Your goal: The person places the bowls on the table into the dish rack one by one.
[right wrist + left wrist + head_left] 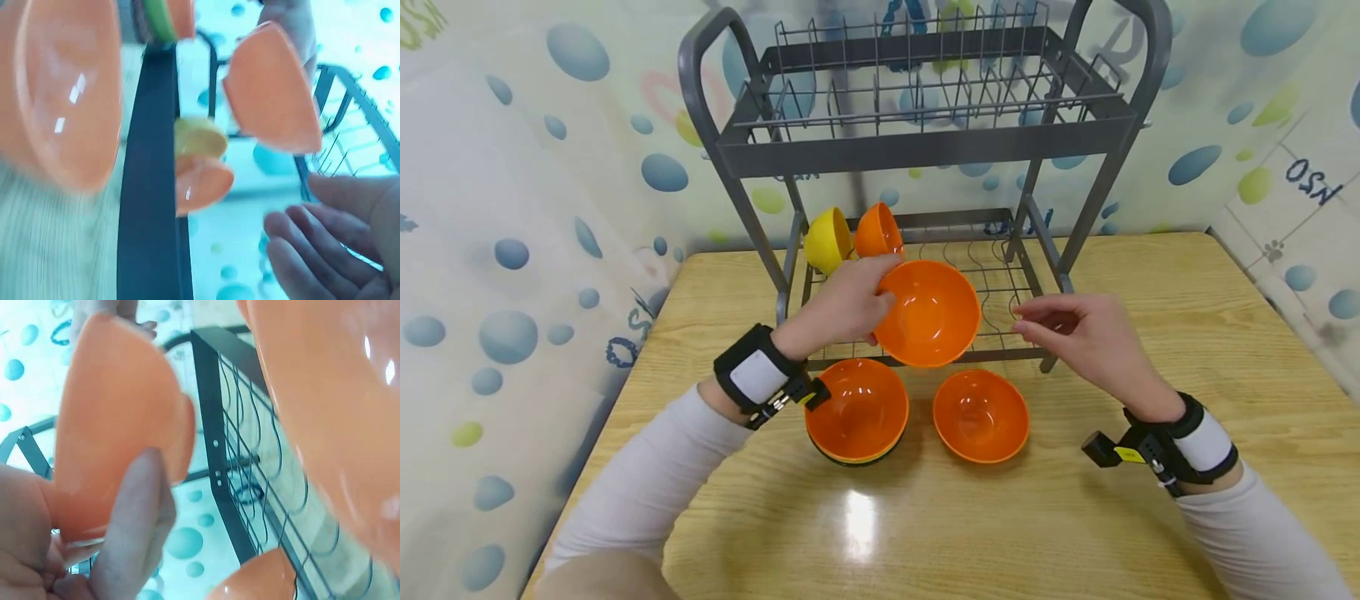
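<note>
My left hand [850, 302] grips an orange bowl [929, 313] by its left rim, raised in front of the rack's lower shelf. The bowl's inside faces the head camera; in the left wrist view the thumb [134, 512] presses on the outside of the bowl [119, 419]. To the right of that bowl, and apart from it, my right hand [1086, 337] hovers with nothing in it, fingers loosely bent. On the table below stand a stack of bowls with an orange one [857, 408] on top and a single orange bowl [981, 417].
A dark two-tier dish rack [925, 150] stands at the back of the wooden table [760, 517]. A yellow bowl [827, 242] and an orange bowl [877, 229] lean on edge at the left of its lower shelf. Its upper tier has wire dividers [917, 92].
</note>
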### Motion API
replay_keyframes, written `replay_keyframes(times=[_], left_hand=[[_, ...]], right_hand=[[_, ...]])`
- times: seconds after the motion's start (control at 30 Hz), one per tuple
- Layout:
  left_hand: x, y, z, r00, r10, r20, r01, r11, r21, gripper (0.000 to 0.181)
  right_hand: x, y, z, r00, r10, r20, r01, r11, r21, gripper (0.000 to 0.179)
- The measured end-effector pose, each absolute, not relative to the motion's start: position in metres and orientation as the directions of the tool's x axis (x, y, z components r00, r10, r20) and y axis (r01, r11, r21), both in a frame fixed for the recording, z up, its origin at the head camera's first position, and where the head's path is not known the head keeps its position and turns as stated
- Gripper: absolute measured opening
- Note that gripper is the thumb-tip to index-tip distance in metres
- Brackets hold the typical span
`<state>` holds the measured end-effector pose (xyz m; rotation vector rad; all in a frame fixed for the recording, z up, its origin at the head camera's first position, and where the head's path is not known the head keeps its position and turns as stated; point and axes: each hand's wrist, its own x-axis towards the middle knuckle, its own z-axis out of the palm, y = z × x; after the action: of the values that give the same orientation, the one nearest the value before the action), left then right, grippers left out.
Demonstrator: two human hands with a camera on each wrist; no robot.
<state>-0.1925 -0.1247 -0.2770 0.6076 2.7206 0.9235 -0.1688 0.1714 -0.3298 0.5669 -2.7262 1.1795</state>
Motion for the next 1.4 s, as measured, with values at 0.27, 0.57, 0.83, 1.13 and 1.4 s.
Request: replay_keyframes(times=[0.27, 0.57, 0.83, 1.13, 1.4], left_hand=[[-0.221, -0.126, -0.268, -0.904, 0.413, 0.109, 0.411, 0.772, 0.485, 0.044], [-0.251, -0.117, -0.257, -0.884, 0.414, 0.216, 0.464, 0.831, 0.306, 0.038], [-0.278, -0.105, -0.257, -0.901, 0.359, 0.245, 0.398, 0.908, 0.133, 0.053], [-0.305, -0.086, -0.257, -0.834, 0.367, 0.412, 0.310, 0.929, -0.201, 0.045], [-0.323, -0.058, -0.269, -0.901, 0.298, 0.315, 0.181, 0.919, -0.350, 0.044]], right_hand=[[-0.183, 0.193, -0.341, -0.904, -0.068, 0.421, -0.346, 0.696, -0.630, 0.027], [-0.194, 0.204, -0.345, -0.920, -0.031, 0.391, -0.295, 0.710, -0.639, 0.032], [-0.195, 0.209, -0.345, -0.955, -0.031, 0.296, -0.235, 0.689, -0.685, 0.037], [-0.194, 0.208, -0.345, -0.951, -0.048, 0.304, -0.246, 0.716, -0.654, 0.034], [-0.194, 0.210, -0.346, -0.961, -0.048, 0.272, -0.232, 0.678, -0.697, 0.036]])
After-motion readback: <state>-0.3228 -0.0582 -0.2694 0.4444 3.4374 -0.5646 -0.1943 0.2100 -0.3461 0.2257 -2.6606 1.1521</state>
